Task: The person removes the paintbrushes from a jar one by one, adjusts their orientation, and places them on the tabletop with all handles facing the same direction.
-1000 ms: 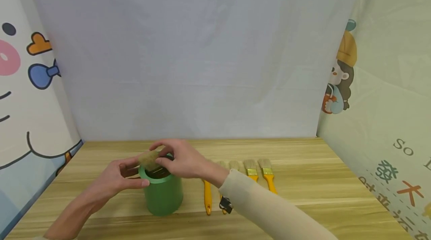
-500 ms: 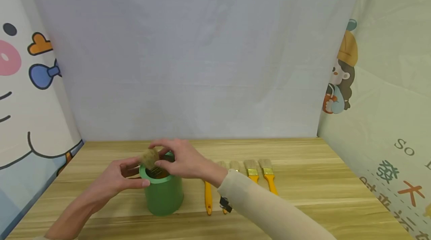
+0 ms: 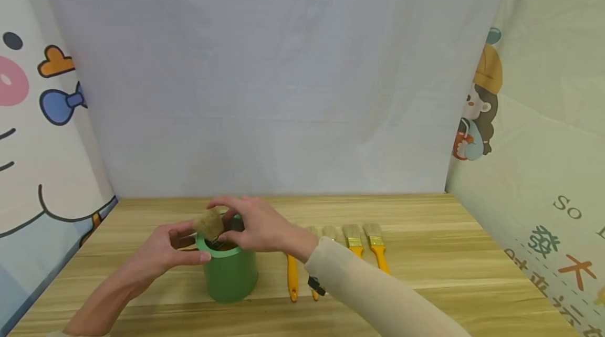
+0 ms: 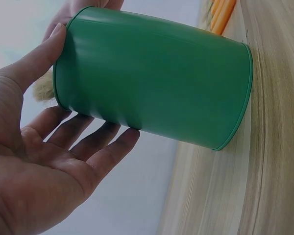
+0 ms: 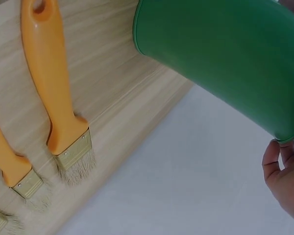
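Observation:
A green cylindrical container (image 3: 230,276) stands on the table, its mouth facing up. My left hand (image 3: 165,250) grips it, the thumb at the rim and the fingers round the far left side; the left wrist view shows several fingertips on its wall (image 4: 152,78). At the mouth, my right hand (image 3: 257,227) holds a paintbrush (image 3: 208,224) between thumb and fingers, its pale bristles sticking up over the rim and tilted left. The brush's lower part is inside the container, mostly hidden. In the right wrist view, right fingers (image 5: 284,171) are by the rim.
Several orange-handled paintbrushes (image 3: 375,245) lie side by side on the wooden table (image 3: 425,295), bristles pointing away; my right forearm hides parts of some. A pale curtain (image 3: 283,90) hangs behind the table, with printed cloths at both sides.
The paintbrush's bristles have tilted and turned slightly at the container's mouth, with the right-hand fingers shifting a little. The left hand and the container stay in place.

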The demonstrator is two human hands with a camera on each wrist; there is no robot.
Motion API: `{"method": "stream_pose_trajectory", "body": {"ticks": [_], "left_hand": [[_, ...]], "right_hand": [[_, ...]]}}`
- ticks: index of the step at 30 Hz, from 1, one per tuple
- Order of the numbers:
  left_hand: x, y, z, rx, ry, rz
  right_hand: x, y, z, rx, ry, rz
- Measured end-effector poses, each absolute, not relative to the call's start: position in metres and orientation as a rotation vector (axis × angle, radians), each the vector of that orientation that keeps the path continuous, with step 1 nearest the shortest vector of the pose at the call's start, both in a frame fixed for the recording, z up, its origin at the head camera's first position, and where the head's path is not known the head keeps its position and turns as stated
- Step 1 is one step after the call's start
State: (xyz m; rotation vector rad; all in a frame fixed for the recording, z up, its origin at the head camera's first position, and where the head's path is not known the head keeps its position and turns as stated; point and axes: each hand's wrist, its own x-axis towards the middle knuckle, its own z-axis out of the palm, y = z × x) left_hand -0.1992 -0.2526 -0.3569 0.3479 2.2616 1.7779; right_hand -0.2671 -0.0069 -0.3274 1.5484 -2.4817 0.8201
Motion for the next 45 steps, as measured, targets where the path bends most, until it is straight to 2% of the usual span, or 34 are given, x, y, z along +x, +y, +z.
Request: {"method": "stream_pose_trajectory", "body": {"ticks": [17,24,32,45], "left_hand": [[-0.199,-0.254,-0.36,0.36,2.284,1.766],[-0.2,-0.253,-0.358,0.366,2.273,1.758],[-0.2,-0.254,-0.358,0.428,2.273,1.767],[-0.202,-0.254,-0.359,0.486,2.282,1.763]], "right_hand": [[-0.266,-0.005,-0.328,1.575,-2.403,0.825],[-0.266,-0.002,-0.323,1.568,-2.368,0.963],[-0.271,0.004,-0.312,1.558,-2.256,1.167],[-0.275,0.023,-0.281,1.379,-2.154,1.369]]}}
